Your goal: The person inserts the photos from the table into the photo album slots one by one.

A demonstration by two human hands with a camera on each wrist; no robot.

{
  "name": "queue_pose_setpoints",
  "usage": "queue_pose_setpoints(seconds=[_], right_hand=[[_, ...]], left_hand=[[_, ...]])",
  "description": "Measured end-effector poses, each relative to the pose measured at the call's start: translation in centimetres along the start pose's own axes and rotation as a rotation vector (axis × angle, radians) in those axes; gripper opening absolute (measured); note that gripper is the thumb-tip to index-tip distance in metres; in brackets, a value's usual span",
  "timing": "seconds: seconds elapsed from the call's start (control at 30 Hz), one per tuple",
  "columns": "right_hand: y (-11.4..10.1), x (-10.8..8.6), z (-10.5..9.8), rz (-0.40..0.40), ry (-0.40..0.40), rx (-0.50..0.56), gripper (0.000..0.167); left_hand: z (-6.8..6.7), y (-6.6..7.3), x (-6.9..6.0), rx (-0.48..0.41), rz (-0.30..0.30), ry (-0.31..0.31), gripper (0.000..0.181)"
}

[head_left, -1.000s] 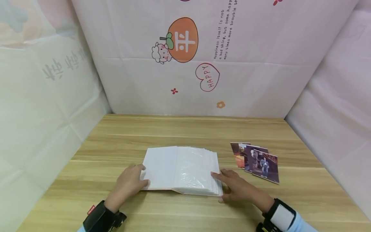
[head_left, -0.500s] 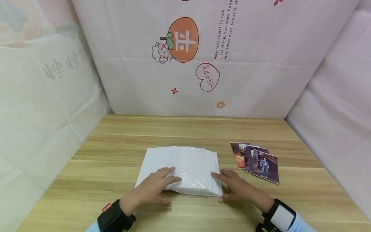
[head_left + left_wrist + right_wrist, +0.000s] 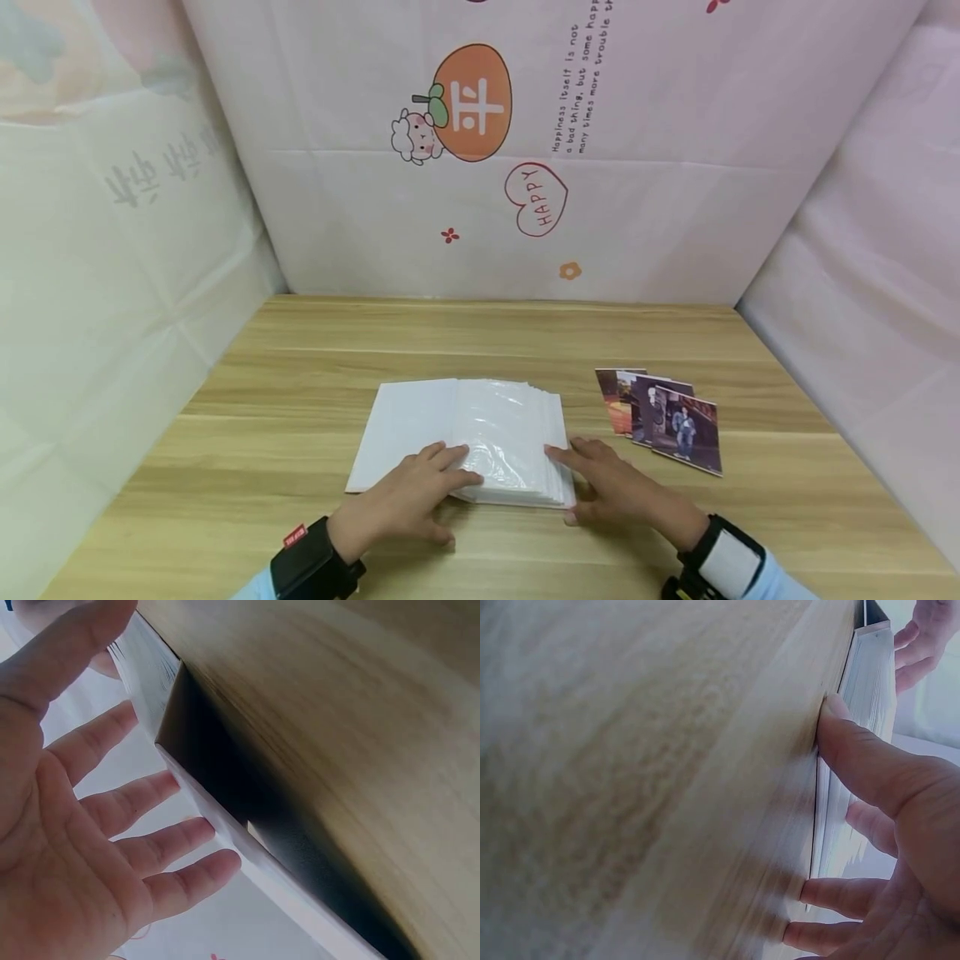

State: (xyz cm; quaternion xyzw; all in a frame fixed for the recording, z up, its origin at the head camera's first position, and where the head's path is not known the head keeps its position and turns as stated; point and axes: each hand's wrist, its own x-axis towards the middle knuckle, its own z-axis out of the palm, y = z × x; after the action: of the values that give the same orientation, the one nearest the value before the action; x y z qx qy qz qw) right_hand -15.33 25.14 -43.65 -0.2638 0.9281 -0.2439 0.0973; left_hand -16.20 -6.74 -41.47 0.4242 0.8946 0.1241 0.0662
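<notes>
The album (image 3: 405, 425) lies open mid-table. The left hand (image 3: 408, 502), fingers spread, is at its near edge; the right hand (image 3: 615, 490), fingers also spread, touches its near right corner. Overlapping photos (image 3: 686, 432) lie to the right.

I see the album (image 3: 397, 425) white, its pages (image 3: 498, 429) clear and shiny. The photos (image 3: 686, 433) are mostly dark purple, with some orange. The table (image 3: 450, 333) has yellow-brown wood stripes. On the white cloth (image 3: 360, 225) are printed an orange fruit (image 3: 472, 102) and a red-lined heart (image 3: 536, 200). The sleeves (image 3: 780, 581) are light blue.
</notes>
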Motion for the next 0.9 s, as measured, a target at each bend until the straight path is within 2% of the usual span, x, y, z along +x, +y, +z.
queue_pose_setpoints(seconds=[0.47,0.57,0.67,0.77,0.9], right_hand=[[-0.2,-0.2,-0.1,0.037,-0.011,-0.044,0.085],[0.3,-0.3,-0.4,0.021,0.037,-0.039,0.091],[1.4,-0.6,-1.3,0.005,0.13,-0.03,0.092],[2.7,-1.0,-2.7,0.024,0.214,-0.024,0.087],[4.5,-1.6,-4.6,0.07,0.268,-0.048,0.079]], left_hand=[[0.2,0.0,0.0,0.019,-0.005,0.015,0.067],[0.3,-0.1,0.1,0.013,-0.012,0.011,0.066],[0.3,-0.1,0.1,0.008,-0.011,0.013,0.065],[0.3,0.0,0.1,-0.001,-0.013,0.015,0.065],[0.3,0.0,0.2,-0.01,-0.023,0.013,0.064]])
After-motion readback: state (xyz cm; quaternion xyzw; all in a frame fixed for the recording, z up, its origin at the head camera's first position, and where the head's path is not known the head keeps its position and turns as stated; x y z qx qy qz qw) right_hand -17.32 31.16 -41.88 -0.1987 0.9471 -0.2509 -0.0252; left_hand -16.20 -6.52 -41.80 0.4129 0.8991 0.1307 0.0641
